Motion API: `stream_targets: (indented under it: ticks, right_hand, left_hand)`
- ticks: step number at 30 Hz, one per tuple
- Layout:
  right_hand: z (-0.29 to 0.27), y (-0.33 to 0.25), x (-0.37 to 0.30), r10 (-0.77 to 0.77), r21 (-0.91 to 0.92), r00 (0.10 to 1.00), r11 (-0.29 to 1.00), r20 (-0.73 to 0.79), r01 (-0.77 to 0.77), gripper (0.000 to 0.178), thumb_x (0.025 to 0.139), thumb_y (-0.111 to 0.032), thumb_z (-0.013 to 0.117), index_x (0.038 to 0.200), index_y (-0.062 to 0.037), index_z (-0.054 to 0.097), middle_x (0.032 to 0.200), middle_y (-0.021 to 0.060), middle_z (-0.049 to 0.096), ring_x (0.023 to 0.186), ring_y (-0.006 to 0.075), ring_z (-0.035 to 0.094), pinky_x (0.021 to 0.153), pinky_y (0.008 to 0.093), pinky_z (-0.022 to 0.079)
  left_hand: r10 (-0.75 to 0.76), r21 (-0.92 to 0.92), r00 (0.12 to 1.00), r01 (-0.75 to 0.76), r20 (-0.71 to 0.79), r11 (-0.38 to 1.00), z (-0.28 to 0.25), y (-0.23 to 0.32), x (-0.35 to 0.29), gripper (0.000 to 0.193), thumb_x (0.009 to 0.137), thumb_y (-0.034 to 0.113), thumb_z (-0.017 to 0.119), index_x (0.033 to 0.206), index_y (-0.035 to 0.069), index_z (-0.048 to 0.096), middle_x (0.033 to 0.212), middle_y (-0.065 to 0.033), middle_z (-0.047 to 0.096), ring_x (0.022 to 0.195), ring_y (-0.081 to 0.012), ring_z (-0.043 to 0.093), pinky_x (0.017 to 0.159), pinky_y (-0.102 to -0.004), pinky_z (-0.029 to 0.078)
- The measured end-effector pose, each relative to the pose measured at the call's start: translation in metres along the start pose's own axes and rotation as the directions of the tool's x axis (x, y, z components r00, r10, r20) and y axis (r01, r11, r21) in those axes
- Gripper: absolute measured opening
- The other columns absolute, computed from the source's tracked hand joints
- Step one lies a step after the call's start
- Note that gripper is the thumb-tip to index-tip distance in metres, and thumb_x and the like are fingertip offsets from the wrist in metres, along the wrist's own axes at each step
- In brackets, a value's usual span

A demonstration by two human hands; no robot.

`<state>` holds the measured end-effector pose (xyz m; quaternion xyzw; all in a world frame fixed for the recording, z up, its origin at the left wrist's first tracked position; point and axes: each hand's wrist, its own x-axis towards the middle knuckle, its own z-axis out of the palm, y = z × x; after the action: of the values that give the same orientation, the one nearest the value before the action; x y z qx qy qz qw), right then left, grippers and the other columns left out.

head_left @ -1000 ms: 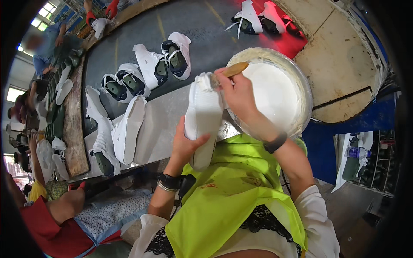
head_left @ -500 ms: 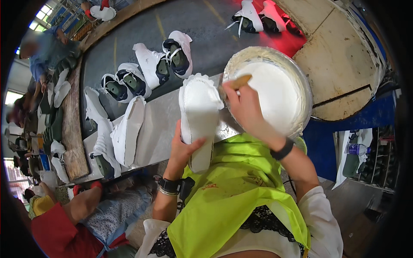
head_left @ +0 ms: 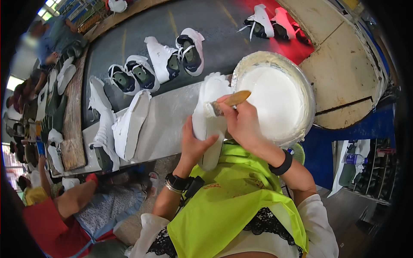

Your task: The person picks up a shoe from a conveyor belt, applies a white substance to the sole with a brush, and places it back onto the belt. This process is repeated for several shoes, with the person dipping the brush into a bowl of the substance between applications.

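At the far left a co-worker's arm (head_left: 71,198) reaches toward the near edge of the grey conveyor table (head_left: 167,124), where finished white sneakers (head_left: 129,124) lie. The left hand (head_left: 193,144) wraps from below around a white shoe sole (head_left: 211,116), held upright over the table's near edge. The right hand (head_left: 243,122) pinches a wooden-handled brush (head_left: 226,102), bristles touching the sole. The step appears to be coating the sole; the next stroke probably calls for more white paste from the round basin (head_left: 301,90) just right. The left fingertips are hidden behind the sole, and the bristles are hard to make out.
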<state>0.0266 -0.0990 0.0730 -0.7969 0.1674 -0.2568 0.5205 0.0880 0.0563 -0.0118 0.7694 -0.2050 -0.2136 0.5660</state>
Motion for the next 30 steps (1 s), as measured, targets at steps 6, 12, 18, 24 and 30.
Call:
stream_targets:
  ticks: [6,12,18,24,30]
  right_hand:
    - [-0.005,0.004,0.041,-0.161,-0.132,0.985,0.979,-0.053,0.153,0.013,0.090,-0.009,0.055,0.095,0.0006,0.063,0.088,0.0161,0.065,0.080,0.0344,0.064,0.070,0.0370,0.049]
    - [-0.003,-0.008,0.039,-0.196,-0.126,0.975,0.970,0.104,0.208,0.012,0.090,-0.008,0.055,0.096,-0.0004,0.062,0.091,0.0167,0.064,0.082,0.0351,0.062,0.073,0.0387,0.048]
    - [-0.010,-0.032,0.044,-0.174,-0.329,0.889,0.885,0.424,0.330,0.016,0.091,-0.012,0.053,0.095,0.0021,0.061,0.091,0.0209,0.062,0.084,0.0388,0.060,0.074,0.0448,0.046]
    - [-0.001,-0.032,0.064,-0.122,-0.448,0.890,0.829,0.440,0.335,0.017,0.092,-0.012,0.055,0.097,0.0040,0.058,0.088,0.0204,0.063,0.082,0.0362,0.061,0.073,0.0407,0.047]
    - [0.002,-0.032,0.058,-0.197,-0.477,0.895,0.789,0.401,0.387,0.020,0.091,-0.015,0.057,0.095,0.0040,0.059,0.090,0.0215,0.061,0.085,0.0385,0.060,0.074,0.0438,0.046]
  left_hand:
    - [-0.001,0.153,0.996,0.014,-0.084,0.988,0.007,0.003,-0.007,0.093,0.063,0.031,0.083,0.136,0.001,0.033,0.126,-0.0216,0.043,0.118,-0.0351,0.046,0.097,-0.0427,0.043]
    - [0.103,0.190,0.987,-0.079,-0.119,0.979,0.009,-0.006,-0.005,0.097,0.062,0.035,0.084,0.138,0.001,0.033,0.124,-0.0209,0.043,0.117,-0.0353,0.044,0.099,-0.0417,0.040]
    - [0.132,0.155,0.984,-0.113,-0.117,0.981,0.009,-0.016,-0.005,0.096,0.064,0.032,0.084,0.139,0.003,0.030,0.126,-0.0223,0.041,0.117,-0.0349,0.043,0.099,-0.0418,0.040]
    - [0.139,0.175,0.985,-0.119,-0.105,0.977,0.006,-0.008,-0.008,0.099,0.062,0.033,0.084,0.137,0.002,0.029,0.128,-0.0257,0.042,0.120,-0.0411,0.043,0.095,-0.0471,0.044]
    - [0.078,0.147,0.991,-0.062,-0.107,0.987,0.004,-0.006,-0.009,0.099,0.064,0.032,0.084,0.140,0.001,0.029,0.128,-0.0235,0.039,0.119,-0.0353,0.043,0.100,-0.0422,0.040]
